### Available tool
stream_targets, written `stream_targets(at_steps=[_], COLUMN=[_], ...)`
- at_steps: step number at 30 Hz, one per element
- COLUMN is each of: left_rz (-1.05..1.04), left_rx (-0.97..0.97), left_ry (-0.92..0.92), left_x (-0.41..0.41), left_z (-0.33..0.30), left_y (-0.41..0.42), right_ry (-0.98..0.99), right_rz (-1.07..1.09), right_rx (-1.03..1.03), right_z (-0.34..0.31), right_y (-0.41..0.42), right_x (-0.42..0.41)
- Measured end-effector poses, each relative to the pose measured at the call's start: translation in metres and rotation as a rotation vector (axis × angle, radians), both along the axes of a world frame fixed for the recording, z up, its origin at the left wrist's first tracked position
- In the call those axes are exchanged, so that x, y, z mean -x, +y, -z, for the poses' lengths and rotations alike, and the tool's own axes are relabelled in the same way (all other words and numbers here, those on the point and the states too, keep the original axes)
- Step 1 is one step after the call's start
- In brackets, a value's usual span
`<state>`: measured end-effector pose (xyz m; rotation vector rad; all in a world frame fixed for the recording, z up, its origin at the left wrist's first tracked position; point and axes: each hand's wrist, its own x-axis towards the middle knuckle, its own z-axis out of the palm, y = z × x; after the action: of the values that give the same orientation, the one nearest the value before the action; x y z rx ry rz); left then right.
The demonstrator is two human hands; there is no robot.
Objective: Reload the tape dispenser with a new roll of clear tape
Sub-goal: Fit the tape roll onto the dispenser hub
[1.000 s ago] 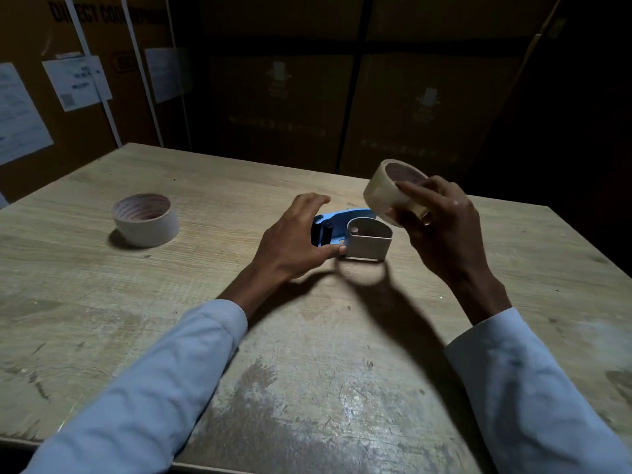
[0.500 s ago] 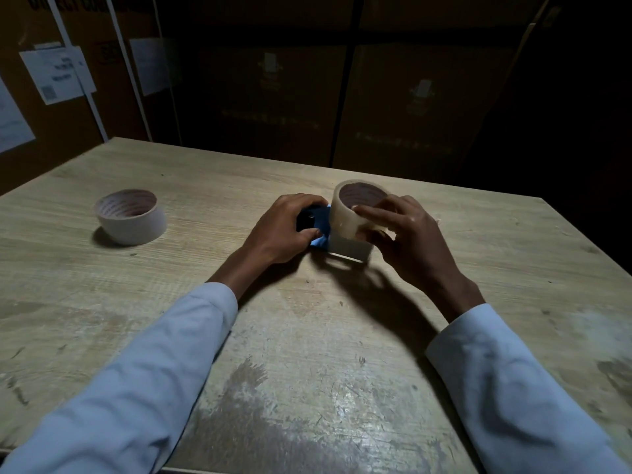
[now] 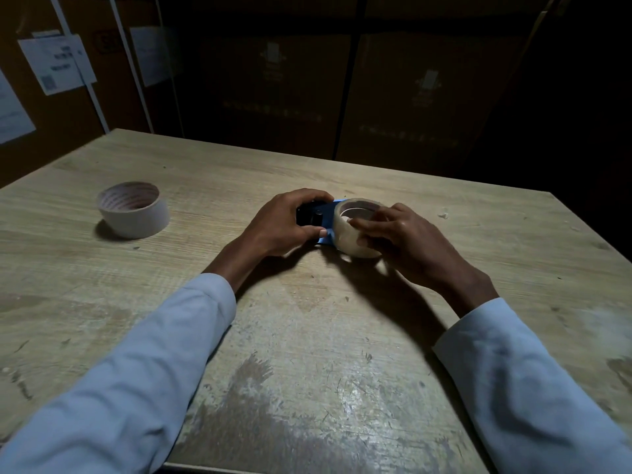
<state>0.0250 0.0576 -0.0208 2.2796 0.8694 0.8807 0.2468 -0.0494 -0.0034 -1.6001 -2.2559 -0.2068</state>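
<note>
Left hand gripping the blue dispenser on the table. Right hand pinching the clear roll, set over the dispenser's right end (seating hidden). Spare roll well to the left.

Worn wooden table, scratched & scuffed w/ pale patches near the front edge. Far left on it, a 2nd roll of tape lying flat, whitish, open core up, well apart from the centre. Behind the table: stacked cardboard boxes, mostly in shadow. Upper left, a white paper label on a box, print too small to read.
</note>
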Motion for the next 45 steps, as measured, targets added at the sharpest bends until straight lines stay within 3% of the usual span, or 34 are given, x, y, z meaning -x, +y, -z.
stream_targets(at_steps=[5,10,15,23,35,45], left_rz=[0.005,-0.001,-0.020,0.030,-0.062,0.030], left_rx=[0.012,0.036,-0.049,-0.216,-0.220,-0.274], left_ry=[-0.008,0.002,0.104,0.158,0.010,0.097], left_x=[0.000,0.003,0.007,0.003,-0.004,0.000], left_z=[0.001,-0.001,0.001,-0.002,0.006,0.008], left_y=[-0.002,-0.001,0.000,-0.009,-0.012,-0.011], right_ry=[0.031,-0.002,-0.008,0.033,0.056,0.097], right_rz=[0.059,0.305,0.216,0.198,0.204,0.207], right_rx=[-0.035,0.067,0.115,0.007,0.034,0.055], right_z=[0.003,0.005,0.004,-0.001,-0.002,-0.003], right_y=[-0.007,-0.004,-0.009,-0.012,-0.012,-0.012], right_x=[0.008,0.014,0.006,0.007,0.006,0.000])
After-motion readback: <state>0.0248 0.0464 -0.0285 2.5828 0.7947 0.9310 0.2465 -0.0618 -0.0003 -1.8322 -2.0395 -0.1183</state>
